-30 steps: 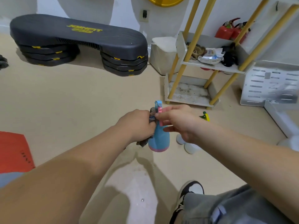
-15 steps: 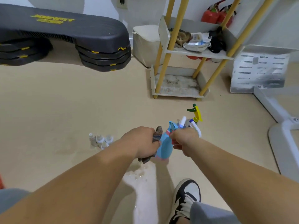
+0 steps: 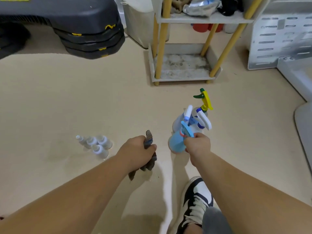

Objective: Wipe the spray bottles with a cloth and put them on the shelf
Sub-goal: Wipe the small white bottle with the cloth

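Observation:
My right hand (image 3: 197,145) grips the blue spray bottle (image 3: 175,143) by its neck, low over the floor. My left hand (image 3: 136,152) holds a dark grey cloth (image 3: 149,141) bunched in its fist, a short way left of the bottle and apart from it. Just behind the blue bottle stand two clear spray bottles with white and blue heads (image 3: 200,119) and one with a yellow and green head (image 3: 205,99). The shelf (image 3: 183,76), with yellow posts and a stained bottom tray, stands further back.
Several small clear bottles (image 3: 96,143) stand on the floor to the left. Black step platforms (image 3: 84,29) lie at the back left, a white bin (image 3: 140,22) beside the shelf, a white perforated panel (image 3: 280,39) at right. My shoe (image 3: 196,201) is near the bottom.
The view has tilted down and closer to the floor. My hands have come apart: the cloth has left the blue bottle, which my right hand has lowered beside the other spray bottles.

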`<state>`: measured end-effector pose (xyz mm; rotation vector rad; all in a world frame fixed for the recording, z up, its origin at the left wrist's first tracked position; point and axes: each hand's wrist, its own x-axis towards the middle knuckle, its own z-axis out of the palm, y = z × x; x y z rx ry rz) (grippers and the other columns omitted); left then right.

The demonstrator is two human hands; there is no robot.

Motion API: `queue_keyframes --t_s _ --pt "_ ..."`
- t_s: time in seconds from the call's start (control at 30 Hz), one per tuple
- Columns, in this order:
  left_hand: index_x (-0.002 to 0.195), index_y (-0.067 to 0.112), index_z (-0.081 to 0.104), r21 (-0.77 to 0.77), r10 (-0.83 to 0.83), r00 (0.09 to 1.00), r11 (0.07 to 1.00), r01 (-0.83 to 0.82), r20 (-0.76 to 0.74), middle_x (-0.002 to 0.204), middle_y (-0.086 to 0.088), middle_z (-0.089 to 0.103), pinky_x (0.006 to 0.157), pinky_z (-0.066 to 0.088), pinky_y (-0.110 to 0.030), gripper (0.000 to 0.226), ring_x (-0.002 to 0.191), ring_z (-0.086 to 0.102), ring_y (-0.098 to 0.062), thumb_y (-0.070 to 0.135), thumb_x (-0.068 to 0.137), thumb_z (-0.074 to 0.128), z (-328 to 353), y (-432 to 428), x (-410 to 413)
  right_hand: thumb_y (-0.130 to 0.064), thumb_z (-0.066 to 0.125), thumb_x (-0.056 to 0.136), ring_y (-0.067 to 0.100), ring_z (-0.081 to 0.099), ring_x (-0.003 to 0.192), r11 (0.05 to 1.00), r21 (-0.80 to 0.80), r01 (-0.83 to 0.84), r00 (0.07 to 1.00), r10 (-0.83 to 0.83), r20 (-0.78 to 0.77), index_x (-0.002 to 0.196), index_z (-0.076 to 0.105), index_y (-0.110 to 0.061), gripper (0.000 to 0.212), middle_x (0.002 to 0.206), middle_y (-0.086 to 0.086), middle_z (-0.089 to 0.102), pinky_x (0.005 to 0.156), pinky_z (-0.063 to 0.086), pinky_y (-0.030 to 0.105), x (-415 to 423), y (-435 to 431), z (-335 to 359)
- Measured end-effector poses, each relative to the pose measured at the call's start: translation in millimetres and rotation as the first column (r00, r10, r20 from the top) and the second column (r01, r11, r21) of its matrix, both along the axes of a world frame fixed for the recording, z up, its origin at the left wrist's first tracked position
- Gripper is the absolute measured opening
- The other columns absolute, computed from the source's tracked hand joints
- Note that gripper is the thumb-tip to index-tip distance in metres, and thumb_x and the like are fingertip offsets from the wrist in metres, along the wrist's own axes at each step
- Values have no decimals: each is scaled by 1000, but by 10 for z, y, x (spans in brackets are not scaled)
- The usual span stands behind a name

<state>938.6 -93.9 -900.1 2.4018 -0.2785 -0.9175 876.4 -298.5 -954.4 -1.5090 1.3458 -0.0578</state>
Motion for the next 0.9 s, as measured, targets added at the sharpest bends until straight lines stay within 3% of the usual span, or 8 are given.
queue_keyframes --t_s 0.13,0.33,0.4,0.5,0.57,0.67,0.77,0.9 --pt "79 23 49 2 29 999 1000 -28 -44 77 11 58 58 37 -21 30 67 56 -6 42 102 57 -176 71 -196 -9 68 93 29 60 79 1000 -12 9 993 -11 -118 94 62 -9 6 82 4 56 89 62 52 -174 -47 -4" --pt "81 18 51 -55 63 994 996 -68 -91 60 7 66 57 42 -22 30 57 61 -10 39 101 58 -66 194 -311 -15 65 97 30 60 79 964 237 -124 911 205 -357 113 46 -5 27 92 14 54 53 54 38 -306 186 293" --pt "88 17 51 -105 88 985 989 -104 -148 58 14 71 60 51 -24 23 53 64 -12 36 99 59 -9 290 -323 -19 67 97 27 59 73 929 309 -205 900 303 -314 118 47 -3 33 96 16 58 54 54 36 -304 348 350" --pt "101 16 50 -216 156 964 955 -203 -217 74 0 79 81 64 -45 27 61 70 -21 34 89 66 45 529 -352 -39 67 99 21 63 65 822 417 -388 878 467 -103 123 58 -3 44 98 14 65 61 58 34 -159 723 431" --pt "104 18 52 -216 229 955 939 -268 -189 79 -3 79 76 62 -40 33 64 71 -20 33 84 73 108 735 -342 -54 61 99 23 67 73 726 475 -497 840 540 54 122 66 -10 50 98 10 68 70 60 36 -4 1060 492" --pt "100 10 58 -253 355 881 863 -437 -313 77 -10 69 57 52 -32 20 65 65 -25 16 84 68 276 1055 -288 -63 57 97 26 71 84 616 486 -620 760 625 179 116 75 -18 52 98 8 72 76 61 37 160 1614 534" --pt "82 7 58 -260 490 756 735 -626 -434 73 -14 55 62 44 -34 7 62 59 -27 6 78 53 383 1423 -275 -66 55 96 23 71 82 579 478 -661 726 655 209 116 76 -20 54 100 5 73 77 63 37 192 2043 551" --pt "94 0 71 -255 638 698 652 -714 -326 82 -16 70 53 52 -27 24 64 66 -27 -10 81 54 349 1901 -333 -66 54 97 20 70 85 491 512 -704 661 716 222 121 74 -22 54 102 4 73 74 61 34 267 2397 533"
